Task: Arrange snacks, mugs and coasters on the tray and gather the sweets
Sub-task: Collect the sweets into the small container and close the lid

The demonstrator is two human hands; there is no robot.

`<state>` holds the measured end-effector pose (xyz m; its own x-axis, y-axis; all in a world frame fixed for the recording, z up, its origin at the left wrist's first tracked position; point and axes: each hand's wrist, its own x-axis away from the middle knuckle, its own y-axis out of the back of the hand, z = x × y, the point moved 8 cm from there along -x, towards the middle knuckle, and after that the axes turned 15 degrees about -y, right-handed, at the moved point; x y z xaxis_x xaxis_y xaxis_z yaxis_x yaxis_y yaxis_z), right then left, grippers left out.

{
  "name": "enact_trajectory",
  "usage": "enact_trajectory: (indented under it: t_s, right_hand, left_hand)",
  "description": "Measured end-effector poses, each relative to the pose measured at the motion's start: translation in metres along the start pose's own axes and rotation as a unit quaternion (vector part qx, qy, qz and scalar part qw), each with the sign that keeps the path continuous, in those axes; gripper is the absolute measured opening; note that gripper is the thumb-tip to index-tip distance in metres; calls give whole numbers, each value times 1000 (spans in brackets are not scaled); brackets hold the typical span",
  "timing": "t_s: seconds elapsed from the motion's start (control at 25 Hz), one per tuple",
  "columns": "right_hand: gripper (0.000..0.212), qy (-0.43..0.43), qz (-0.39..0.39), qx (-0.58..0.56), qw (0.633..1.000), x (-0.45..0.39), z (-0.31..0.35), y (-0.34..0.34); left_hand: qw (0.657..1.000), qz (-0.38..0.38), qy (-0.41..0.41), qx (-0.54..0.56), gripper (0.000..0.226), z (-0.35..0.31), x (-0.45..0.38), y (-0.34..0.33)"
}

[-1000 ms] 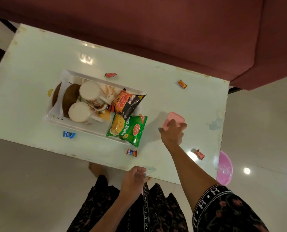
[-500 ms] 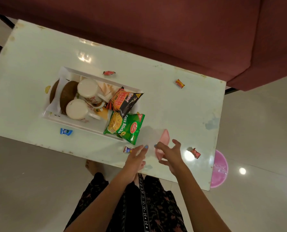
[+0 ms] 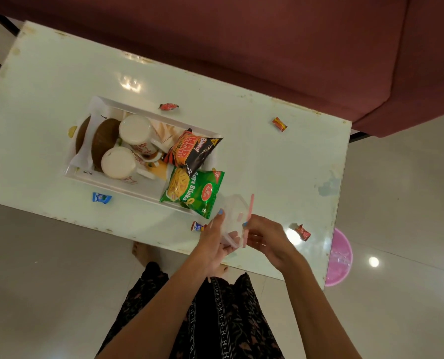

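Here, 2 hands hold 1 small clear box with a pink lid above the near edge of the white table.

From the left: the white rectangular tray holds 2 brown round coasters, 2 white mugs and 2 shiny snack packets, 1 orange and black packet and 1 green packet that hangs over the tray's corner. 5 wrapped sweets lie on the table around the tray: 1 blue sweet, 1 red sweet just behind the tray, 1 beside the left hand, 1 orange sweet and 1 more red one on the right. The left hand's fingers are curled under the clear box. The right hand pinches the pink lid, which stands on its edge against the box.
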<state>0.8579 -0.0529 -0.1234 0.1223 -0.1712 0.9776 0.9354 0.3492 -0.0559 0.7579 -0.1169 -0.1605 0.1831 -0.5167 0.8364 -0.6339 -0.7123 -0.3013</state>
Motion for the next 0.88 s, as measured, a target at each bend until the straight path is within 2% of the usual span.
enact_trajectory:
  t_s: [0.08,0.16,0.28,0.4,0.48,0.56,0.64,0.68,0.8,0.84,0.88]
  right_hand:
    - [48,-7,21,-37,999,1,3,8]
    - [44,-12,-25,-64,998,-12,6,28]
    - [73,-10,-167,-21,986,-38,14,59]
    - [80,-4,-295,72,953,-48,28,80]
    - [84,5,-329,122,936,-54,38,86]
    - [87,10,-341,158,927,-57,42,90]
    - [71,26,-348,169,922,-52,44,88]
    - [61,39,-335,141,931,-48,43,85]
    - [39,32,-195,47,979,-35,24,54]
    - [31,28,-163,66,984,-34,16,43]
    - [24,28,-164,107,980,-36,10,37]
  left_hand:
    - [999,-7,29,38,52,0,4,3]
    - [997,5,42,57,56,3,7,3]
    - [996,6,50,76,50,9,11,2]
    - [994,1,68,85,48,13,9,2]
    - [994,-10,70,82,50,15,6,4]
    - [993,-24,65,93,50,15,4,6]
    - [992,-30,63,109,51,14,2,4]
    - [990,-36,65,116,51,14,1,3]
    - [985,-55,80,142,56,19,-2,-1]
    - [985,-54,85,142,57,21,-2,-4]
    - [986,-48,89,130,57,23,-4,-6]
